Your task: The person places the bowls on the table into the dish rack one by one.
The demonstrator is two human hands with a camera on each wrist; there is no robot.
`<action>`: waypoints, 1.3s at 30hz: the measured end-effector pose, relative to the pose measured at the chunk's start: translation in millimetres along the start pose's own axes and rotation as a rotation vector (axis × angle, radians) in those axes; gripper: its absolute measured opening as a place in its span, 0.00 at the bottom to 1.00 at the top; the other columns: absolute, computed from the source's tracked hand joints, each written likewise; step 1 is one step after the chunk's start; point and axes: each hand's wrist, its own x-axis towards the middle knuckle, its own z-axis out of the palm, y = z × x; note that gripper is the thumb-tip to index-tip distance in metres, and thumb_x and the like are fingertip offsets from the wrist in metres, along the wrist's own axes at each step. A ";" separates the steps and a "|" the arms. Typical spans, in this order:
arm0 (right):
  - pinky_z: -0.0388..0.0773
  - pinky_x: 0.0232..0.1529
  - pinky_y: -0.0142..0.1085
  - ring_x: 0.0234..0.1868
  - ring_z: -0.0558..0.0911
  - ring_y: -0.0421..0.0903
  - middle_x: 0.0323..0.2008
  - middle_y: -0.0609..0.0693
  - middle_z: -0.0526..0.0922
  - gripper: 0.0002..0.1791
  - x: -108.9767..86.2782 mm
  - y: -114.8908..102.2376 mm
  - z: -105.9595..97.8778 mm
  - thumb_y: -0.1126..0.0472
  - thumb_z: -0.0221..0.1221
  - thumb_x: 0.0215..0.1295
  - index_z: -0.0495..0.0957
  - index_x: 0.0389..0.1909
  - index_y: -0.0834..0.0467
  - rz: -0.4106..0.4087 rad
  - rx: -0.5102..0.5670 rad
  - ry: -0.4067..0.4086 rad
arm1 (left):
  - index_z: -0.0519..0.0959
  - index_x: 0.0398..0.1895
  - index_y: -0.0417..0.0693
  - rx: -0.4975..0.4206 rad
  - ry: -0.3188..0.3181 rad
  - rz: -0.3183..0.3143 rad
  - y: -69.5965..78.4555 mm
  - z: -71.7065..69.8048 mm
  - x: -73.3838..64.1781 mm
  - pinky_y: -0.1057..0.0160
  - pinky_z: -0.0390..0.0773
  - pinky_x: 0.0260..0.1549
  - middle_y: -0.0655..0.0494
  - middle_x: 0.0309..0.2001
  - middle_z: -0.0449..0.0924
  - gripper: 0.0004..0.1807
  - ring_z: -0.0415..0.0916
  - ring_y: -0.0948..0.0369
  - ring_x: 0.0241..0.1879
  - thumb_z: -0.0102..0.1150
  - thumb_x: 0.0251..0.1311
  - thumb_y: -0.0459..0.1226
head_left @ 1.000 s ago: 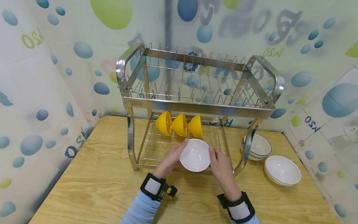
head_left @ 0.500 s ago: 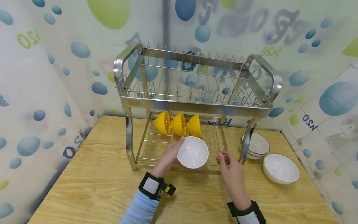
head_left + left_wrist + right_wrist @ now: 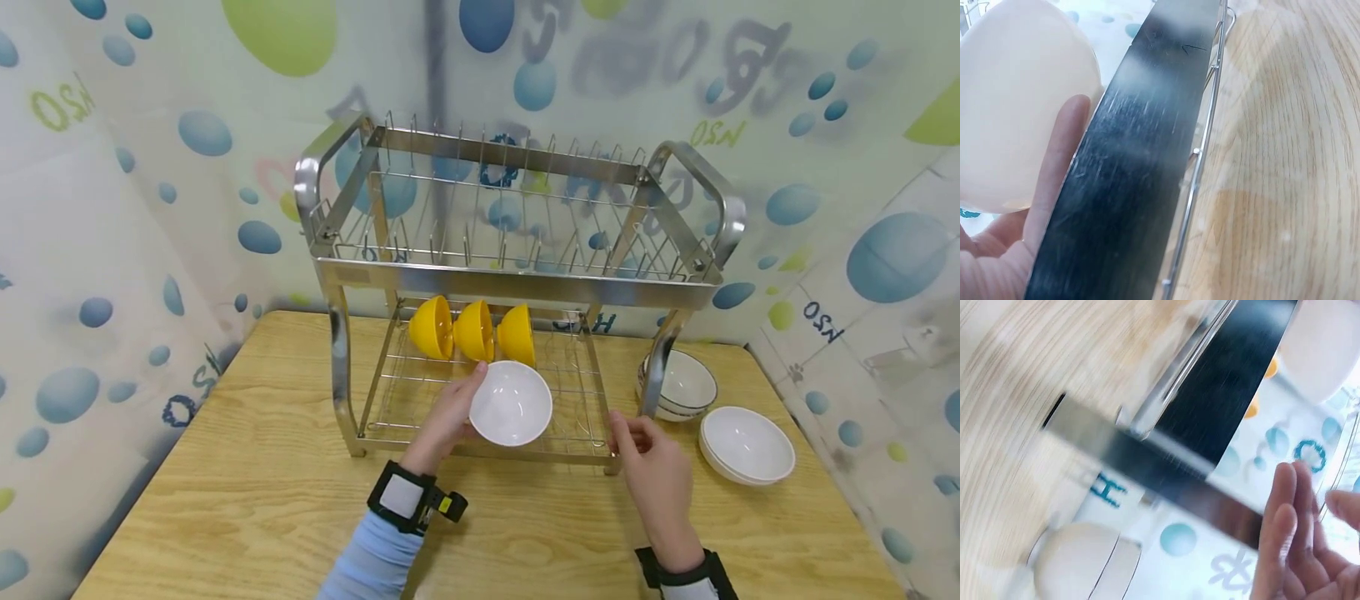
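My left hand (image 3: 447, 414) grips a small white bowl (image 3: 512, 404) by its left side, thumb at the rim and fingers underneath. The bowl's inside faces up toward the head camera, in front of the rack's lower shelf. From the left wrist, the outside of the white bowl (image 3: 1025, 106) shows with a finger along it. My right hand (image 3: 655, 468) holds nothing, its fingers loosely bent beside the rack's front right leg. Three yellow bowls (image 3: 431, 327) stand on edge in a row on the lower shelf, the rightmost one just behind the white bowl.
The two-tier metal dish rack (image 3: 517, 282) stands on a wooden table (image 3: 247, 467), its upper tier lined with wire dividers. Right of it are stacked white bowls (image 3: 747, 446) and dark-rimmed bowls (image 3: 686, 383), the latter partly behind the rack leg. A patterned curtain (image 3: 150, 250) hangs behind.
My right hand has let go of the white bowl and moved right, toward the rack's right leg. The left hand keeps its grip on the bowl; the head view has shifted slightly.
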 end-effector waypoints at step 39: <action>0.64 0.23 0.30 0.27 0.72 0.45 0.27 0.48 0.82 0.18 16.1 17.3 -7.8 0.45 0.46 0.72 0.73 0.35 0.56 0.022 -0.032 -0.210 | 0.74 0.58 0.44 0.090 0.161 0.068 5.0 -1.6 1.0 0.53 0.83 0.33 0.41 0.46 0.78 0.39 0.80 0.55 0.37 0.40 0.62 0.66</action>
